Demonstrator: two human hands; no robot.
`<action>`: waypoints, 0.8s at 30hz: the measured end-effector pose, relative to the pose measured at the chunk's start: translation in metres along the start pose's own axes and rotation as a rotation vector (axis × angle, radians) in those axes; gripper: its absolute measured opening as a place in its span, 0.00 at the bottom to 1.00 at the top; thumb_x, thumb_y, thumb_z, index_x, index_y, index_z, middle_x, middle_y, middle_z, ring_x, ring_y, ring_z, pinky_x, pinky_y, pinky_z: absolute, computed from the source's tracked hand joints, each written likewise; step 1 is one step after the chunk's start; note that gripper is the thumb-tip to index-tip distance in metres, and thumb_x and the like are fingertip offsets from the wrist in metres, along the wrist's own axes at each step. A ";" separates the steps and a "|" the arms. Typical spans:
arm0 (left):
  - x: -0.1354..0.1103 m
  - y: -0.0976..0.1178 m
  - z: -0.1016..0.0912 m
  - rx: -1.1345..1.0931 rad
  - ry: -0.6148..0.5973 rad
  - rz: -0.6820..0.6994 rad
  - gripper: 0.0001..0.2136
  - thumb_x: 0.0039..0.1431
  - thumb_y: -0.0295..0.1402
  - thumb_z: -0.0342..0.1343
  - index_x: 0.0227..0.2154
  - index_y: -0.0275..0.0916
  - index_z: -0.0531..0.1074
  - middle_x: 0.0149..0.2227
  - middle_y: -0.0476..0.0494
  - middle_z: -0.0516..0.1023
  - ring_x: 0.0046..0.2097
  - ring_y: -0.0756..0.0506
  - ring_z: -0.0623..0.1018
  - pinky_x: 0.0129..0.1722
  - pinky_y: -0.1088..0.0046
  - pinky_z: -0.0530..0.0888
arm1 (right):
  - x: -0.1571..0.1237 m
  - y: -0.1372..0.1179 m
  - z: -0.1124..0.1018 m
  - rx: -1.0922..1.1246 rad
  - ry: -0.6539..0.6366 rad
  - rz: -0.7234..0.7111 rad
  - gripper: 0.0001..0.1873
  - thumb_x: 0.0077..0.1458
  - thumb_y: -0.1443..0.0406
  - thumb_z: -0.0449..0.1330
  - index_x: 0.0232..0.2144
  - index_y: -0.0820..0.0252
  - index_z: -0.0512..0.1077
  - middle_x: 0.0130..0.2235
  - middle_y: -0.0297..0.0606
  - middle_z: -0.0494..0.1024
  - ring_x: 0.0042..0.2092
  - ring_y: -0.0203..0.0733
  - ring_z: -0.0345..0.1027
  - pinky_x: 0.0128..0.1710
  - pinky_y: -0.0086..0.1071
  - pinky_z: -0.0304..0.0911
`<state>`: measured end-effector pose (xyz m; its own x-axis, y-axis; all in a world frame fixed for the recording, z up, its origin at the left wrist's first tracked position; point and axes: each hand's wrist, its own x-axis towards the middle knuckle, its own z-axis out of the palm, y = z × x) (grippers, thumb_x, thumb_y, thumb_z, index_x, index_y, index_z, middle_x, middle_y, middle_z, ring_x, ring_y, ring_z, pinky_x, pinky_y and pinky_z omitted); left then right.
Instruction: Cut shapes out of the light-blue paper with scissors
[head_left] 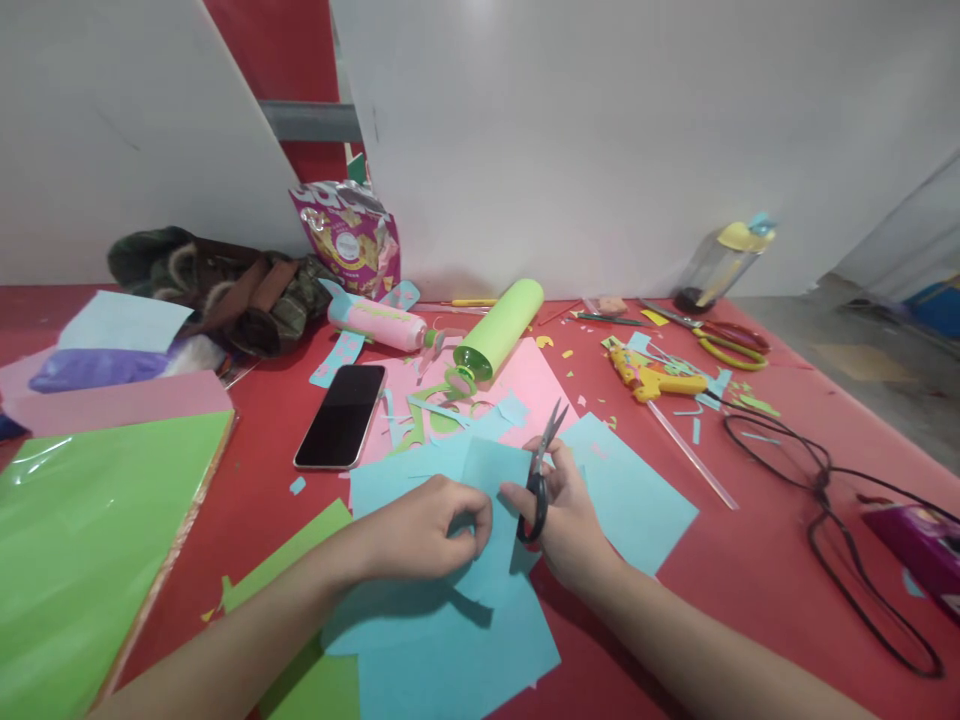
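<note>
Near the middle, my left hand (431,525) is closed, with thumb and fingertips pinched at a light blue piece of paper (499,470). Just to its right, my right hand (566,515) grips small scissors (537,480) with black handles. Their blades point up and stand slightly apart, and the right fingertips lie close to the blue piece's upper edge. Beneath both hands, light blue sheets (457,670) overlap on the red table. What exactly sits between the left fingertips is partly hidden.
Beyond lie a phone (341,415), a green paper-wrapped cylinder (502,330), a pink bottle-shaped item (375,323) and paper scraps. A yellow glue gun (649,375) with a black cord (817,490) and larger scissors (720,338) are right. Green sheets (97,540) lie left.
</note>
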<state>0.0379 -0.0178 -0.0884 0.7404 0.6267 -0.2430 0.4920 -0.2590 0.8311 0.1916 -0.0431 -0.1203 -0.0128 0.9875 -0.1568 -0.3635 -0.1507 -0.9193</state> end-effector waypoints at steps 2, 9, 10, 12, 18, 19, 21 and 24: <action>0.001 -0.001 0.003 -0.013 0.011 0.003 0.09 0.40 0.20 0.42 0.19 0.37 0.65 0.20 0.54 0.67 0.23 0.54 0.64 0.24 0.81 0.60 | 0.001 -0.001 0.000 -0.026 0.045 -0.001 0.20 0.36 0.68 0.64 0.30 0.55 0.57 0.19 0.19 0.60 0.18 0.25 0.49 0.16 0.20 0.46; 0.005 -0.006 0.011 -0.107 0.303 -0.030 0.04 0.46 0.24 0.46 0.25 0.38 0.63 0.20 0.56 0.59 0.22 0.54 0.59 0.21 0.79 0.58 | 0.004 -0.001 -0.004 -0.053 0.121 -0.006 0.22 0.33 0.71 0.64 0.30 0.54 0.56 0.20 0.20 0.59 0.18 0.26 0.50 0.16 0.21 0.49; 0.006 -0.006 0.013 -0.164 0.389 -0.036 0.03 0.47 0.25 0.47 0.26 0.38 0.61 0.21 0.56 0.58 0.22 0.54 0.59 0.22 0.80 0.58 | 0.005 -0.001 -0.004 -0.059 0.121 -0.009 0.23 0.33 0.70 0.64 0.30 0.54 0.56 0.20 0.20 0.59 0.18 0.26 0.51 0.17 0.21 0.50; 0.007 -0.006 0.019 -0.318 0.542 -0.066 0.06 0.49 0.30 0.50 0.27 0.40 0.56 0.21 0.57 0.57 0.22 0.54 0.60 0.21 0.80 0.59 | 0.005 -0.001 -0.004 -0.076 0.113 -0.009 0.23 0.33 0.70 0.64 0.30 0.54 0.56 0.21 0.20 0.59 0.19 0.27 0.51 0.17 0.22 0.50; 0.008 -0.009 0.029 -0.594 0.641 -0.203 0.13 0.46 0.38 0.55 0.28 0.39 0.57 0.17 0.59 0.61 0.18 0.54 0.63 0.18 0.80 0.59 | 0.005 0.002 -0.002 -0.154 0.085 -0.024 0.21 0.33 0.68 0.64 0.29 0.55 0.57 0.20 0.20 0.54 0.19 0.27 0.47 0.16 0.22 0.46; 0.008 -0.010 0.030 -0.618 0.638 -0.203 0.13 0.45 0.40 0.56 0.26 0.39 0.59 0.16 0.58 0.62 0.18 0.54 0.64 0.18 0.80 0.59 | 0.005 0.002 -0.002 -0.159 0.084 -0.029 0.21 0.33 0.68 0.64 0.29 0.55 0.57 0.20 0.20 0.55 0.19 0.27 0.47 0.16 0.22 0.46; 0.008 -0.013 0.030 -0.685 0.645 -0.202 0.15 0.42 0.42 0.58 0.22 0.38 0.60 0.14 0.58 0.63 0.18 0.54 0.65 0.18 0.79 0.60 | 0.005 0.003 -0.003 -0.160 0.079 -0.025 0.21 0.34 0.68 0.64 0.30 0.54 0.57 0.21 0.21 0.55 0.19 0.26 0.47 0.16 0.22 0.46; 0.010 -0.019 0.032 -0.785 0.656 -0.216 0.17 0.39 0.43 0.60 0.22 0.38 0.62 0.13 0.58 0.65 0.17 0.53 0.66 0.18 0.79 0.61 | 0.005 0.004 -0.003 -0.148 0.080 -0.011 0.21 0.34 0.69 0.64 0.30 0.54 0.57 0.22 0.21 0.56 0.18 0.26 0.48 0.16 0.22 0.46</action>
<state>0.0508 -0.0303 -0.1223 0.1628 0.9395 -0.3014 -0.0256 0.3094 0.9506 0.1934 -0.0391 -0.1259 0.0671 0.9833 -0.1691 -0.2221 -0.1505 -0.9633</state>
